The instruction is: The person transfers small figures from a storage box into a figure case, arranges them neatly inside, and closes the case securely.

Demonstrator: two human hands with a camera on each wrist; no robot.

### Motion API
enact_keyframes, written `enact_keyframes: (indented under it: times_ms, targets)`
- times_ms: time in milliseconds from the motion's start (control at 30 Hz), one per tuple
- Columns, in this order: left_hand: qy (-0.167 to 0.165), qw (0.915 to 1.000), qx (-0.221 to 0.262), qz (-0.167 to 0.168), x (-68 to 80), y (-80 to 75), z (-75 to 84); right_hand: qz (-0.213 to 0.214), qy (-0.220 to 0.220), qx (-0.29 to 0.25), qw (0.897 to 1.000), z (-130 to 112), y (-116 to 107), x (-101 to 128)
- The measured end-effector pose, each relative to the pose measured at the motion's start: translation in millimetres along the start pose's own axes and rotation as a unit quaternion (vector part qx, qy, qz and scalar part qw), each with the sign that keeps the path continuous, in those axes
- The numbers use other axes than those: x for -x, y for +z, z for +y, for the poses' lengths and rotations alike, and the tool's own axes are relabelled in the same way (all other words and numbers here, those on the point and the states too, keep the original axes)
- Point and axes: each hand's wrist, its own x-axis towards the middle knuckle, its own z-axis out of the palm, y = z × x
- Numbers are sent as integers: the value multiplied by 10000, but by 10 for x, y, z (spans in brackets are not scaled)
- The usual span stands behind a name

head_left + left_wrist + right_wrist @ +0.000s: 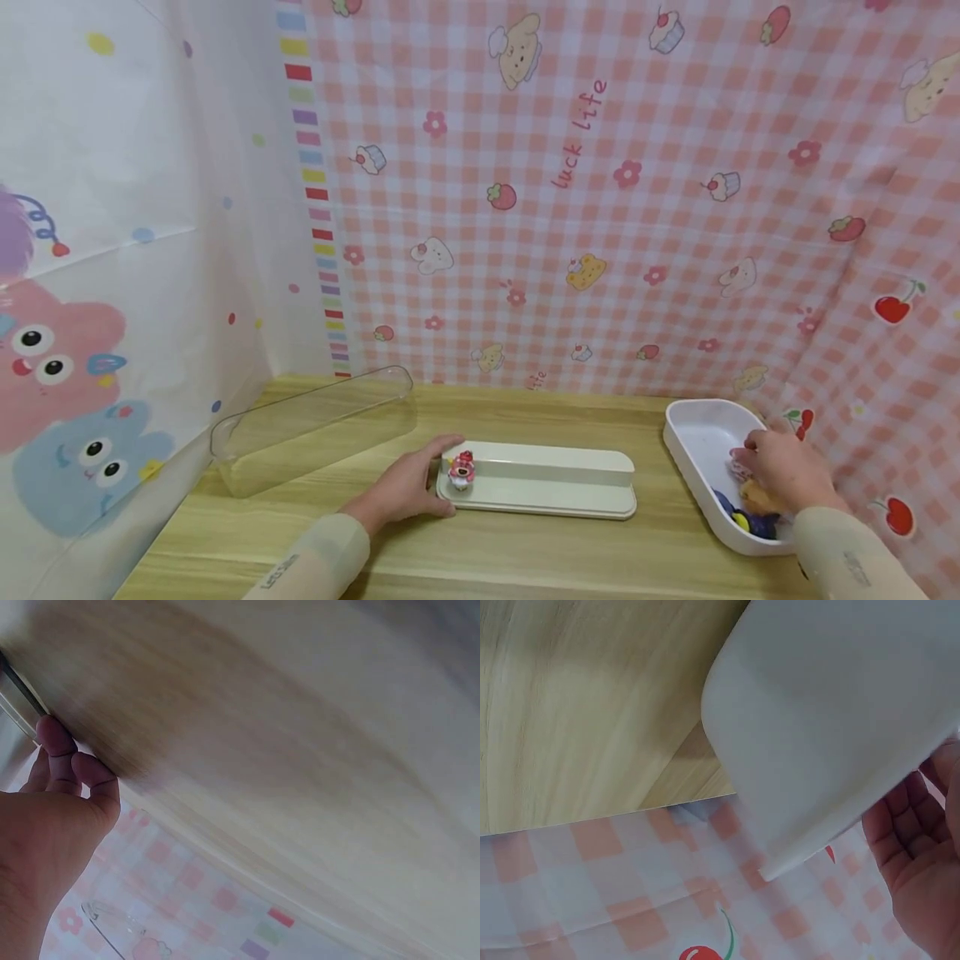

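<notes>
Where hands work, clear lid [315, 429] aside

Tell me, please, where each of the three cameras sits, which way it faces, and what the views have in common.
Head: worn on the head, facing forward and down at the wooden table; shows both forearms, the left hand at the white stand and the right hand in the white tray.
Left wrist: looks past the left hand's fingers along blurred wood.
Right wrist: looks across the tray's outer wall; the palm shows.
Shared: head and right wrist both show the tray and checked cloth.
</notes>
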Motion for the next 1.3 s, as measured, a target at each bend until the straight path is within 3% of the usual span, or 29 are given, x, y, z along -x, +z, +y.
enact_keyframes:
  times_ms: [233,467,600,800,1067,1300]
  targets:
    - [42,10000,11,8,-1,8,7,-170,254,-472,9984,28,-1,11]
    - [28,10000,-6,-10,0,8,-1,-113,316,-588,9977,38,22,23]
    - [34,10000,-14,-5,1,8,-2,-99,331,-540,9979,49,49,37]
    - [86,9999,-49,28,-2,6,0,262,316,-220,9989,31,113,41]
    - [89,9999,-31,54,0,-3,0,128,594,-13,9982,-57,124,21]
    - [105,9999,-56,21,-1,-3,-15,418,390,47,9984,-57,119,12]
